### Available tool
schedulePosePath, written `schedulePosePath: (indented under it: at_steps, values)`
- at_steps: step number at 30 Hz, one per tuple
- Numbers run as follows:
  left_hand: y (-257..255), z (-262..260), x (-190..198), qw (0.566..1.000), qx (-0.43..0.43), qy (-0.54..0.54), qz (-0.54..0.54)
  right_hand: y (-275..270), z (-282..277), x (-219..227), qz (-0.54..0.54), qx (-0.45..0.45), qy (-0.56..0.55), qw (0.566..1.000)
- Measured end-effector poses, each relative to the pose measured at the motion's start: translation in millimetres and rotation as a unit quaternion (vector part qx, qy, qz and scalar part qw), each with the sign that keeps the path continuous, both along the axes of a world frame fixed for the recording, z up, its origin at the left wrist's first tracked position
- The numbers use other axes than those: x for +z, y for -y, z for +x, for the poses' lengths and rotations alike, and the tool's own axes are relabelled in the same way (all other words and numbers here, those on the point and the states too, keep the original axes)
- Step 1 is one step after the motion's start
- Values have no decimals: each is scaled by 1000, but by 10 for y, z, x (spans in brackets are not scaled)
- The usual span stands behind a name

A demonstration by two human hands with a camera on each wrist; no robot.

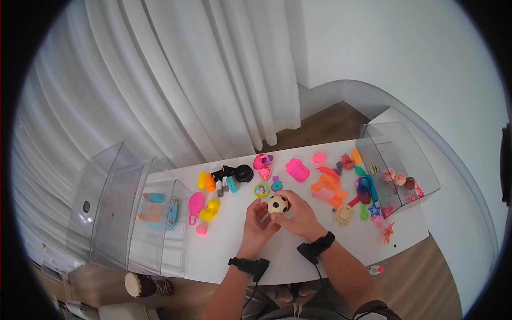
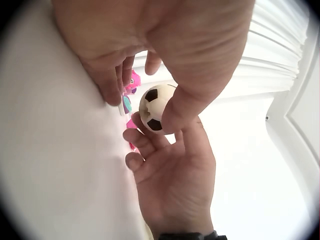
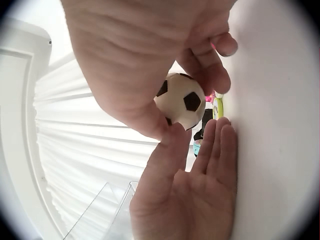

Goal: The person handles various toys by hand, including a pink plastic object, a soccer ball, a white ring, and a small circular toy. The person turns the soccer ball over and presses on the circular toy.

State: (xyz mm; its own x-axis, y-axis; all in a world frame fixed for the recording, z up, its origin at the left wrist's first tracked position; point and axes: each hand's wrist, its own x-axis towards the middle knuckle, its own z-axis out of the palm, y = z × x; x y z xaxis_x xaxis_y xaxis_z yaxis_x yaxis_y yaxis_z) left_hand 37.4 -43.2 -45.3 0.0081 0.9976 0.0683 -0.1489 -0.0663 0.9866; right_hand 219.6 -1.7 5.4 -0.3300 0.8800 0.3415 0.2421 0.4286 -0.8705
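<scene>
A small toy soccer ball (image 1: 277,204), cream with black pentagons, is up over the front middle of the table. My right hand (image 1: 302,216) holds it between thumb and fingers. In the left wrist view the ball (image 2: 152,109) shows a small nick in its surface. My left hand (image 1: 256,225) is cupped loosely at the ball's left side, its thumb tip close by the right thumb. From the right wrist, the left fingers (image 3: 214,150) look nearly straight beneath the ball (image 3: 186,102). Just beyond the hands lie a round green-rimmed picture disc (image 1: 262,190) and a small teal-and-purple toy (image 1: 277,184).
Clear plastic bins stand at the left (image 1: 144,234) and right (image 1: 421,157) of the white table (image 1: 290,266). Left of the hands lie a pink toy mirror (image 1: 196,205), a yellow duck (image 1: 212,209) and a pink ball (image 1: 201,230). Several colourful toys spread along the right.
</scene>
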Motion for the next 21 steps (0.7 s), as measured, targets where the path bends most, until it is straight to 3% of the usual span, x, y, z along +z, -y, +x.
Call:
schedulePosePath:
  at_steps: [5, 17, 21]
  values:
    - [70, 88, 36, 996, 44, -64, 35, 42, 31, 17, 62, -27, 79, 995]
    - [132, 126, 212, 984, 29, -169, 48, 159, 145, -1, 148, -44, 66, 986]
    - [126, 123, 196, 974, 29, -216, 54, 170, 142, -27, 118, -54, 57, 990]
